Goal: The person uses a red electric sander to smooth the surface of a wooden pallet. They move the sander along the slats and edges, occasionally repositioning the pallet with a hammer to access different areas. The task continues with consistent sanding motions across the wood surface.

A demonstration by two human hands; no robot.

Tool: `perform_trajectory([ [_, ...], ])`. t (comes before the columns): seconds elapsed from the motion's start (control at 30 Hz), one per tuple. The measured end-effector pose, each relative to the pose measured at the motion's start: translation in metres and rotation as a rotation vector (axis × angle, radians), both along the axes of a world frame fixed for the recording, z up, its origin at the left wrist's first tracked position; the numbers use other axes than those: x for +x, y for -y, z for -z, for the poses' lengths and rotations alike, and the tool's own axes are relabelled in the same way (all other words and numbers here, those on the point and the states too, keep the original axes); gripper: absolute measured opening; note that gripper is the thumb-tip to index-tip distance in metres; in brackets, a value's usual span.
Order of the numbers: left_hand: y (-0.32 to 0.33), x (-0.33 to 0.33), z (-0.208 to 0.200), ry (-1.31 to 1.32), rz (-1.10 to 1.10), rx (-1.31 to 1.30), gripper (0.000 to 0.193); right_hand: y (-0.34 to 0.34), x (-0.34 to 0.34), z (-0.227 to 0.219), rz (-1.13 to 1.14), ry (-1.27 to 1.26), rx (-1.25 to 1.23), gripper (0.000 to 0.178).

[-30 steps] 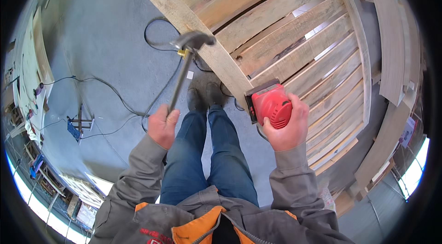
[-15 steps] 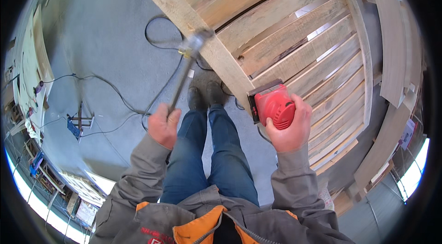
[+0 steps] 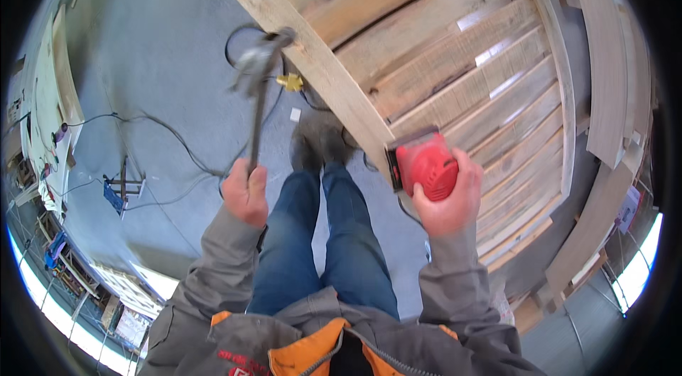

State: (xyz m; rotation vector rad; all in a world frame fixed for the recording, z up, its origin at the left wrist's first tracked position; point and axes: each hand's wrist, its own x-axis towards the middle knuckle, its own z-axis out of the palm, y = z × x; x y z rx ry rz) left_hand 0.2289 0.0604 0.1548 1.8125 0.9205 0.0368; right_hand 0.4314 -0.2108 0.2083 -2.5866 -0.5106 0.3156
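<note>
Left hand (image 3: 245, 196) closes around the straight handle of a grey metal hammer (image 3: 257, 120), 10 o'clock from view centre; head blurred. Right hand (image 3: 451, 195) clasps a rounded red-and-black sander (image 3: 430, 166), 3 o'clock, at the edge of a pale slatted wooden panel (image 3: 426, 85), 1–2 o'clock.

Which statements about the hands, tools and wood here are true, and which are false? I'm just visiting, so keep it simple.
1. The left hand holds a hammer. True.
2. Both hands grip the hammer. False: only the left hand does.
3. The right hand grips a red power tool. True.
4. The hammer's head touches the red power tool. False: they are apart.
5. The slatted wooden panel has gaps between some slats. True.
</note>
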Motion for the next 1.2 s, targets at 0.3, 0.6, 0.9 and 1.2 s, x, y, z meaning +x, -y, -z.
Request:
perform_trajectory([
  [0.3,-0.004,-0.012,0.017,-0.184,0.155,0.16,0.024,-0.003,0.004,0.003,-0.03,0.018,0.015,0.081],
  [0.6,-0.007,0.002,-0.001,-0.091,0.049,0.196,0.02,-0.005,0.0,-0.004,-0.008,0.006,-0.009,0.08],
  [0.9,-0.012,0.004,-0.01,-0.042,0.002,0.172,0.02,-0.004,0.004,0.0,-0.003,0.014,0.016,0.08],
  [1.2,-0.012,0.001,-0.001,-0.05,0.063,0.132,0.019,0.002,-0.001,-0.005,-0.021,0.013,-0.002,0.081],
])
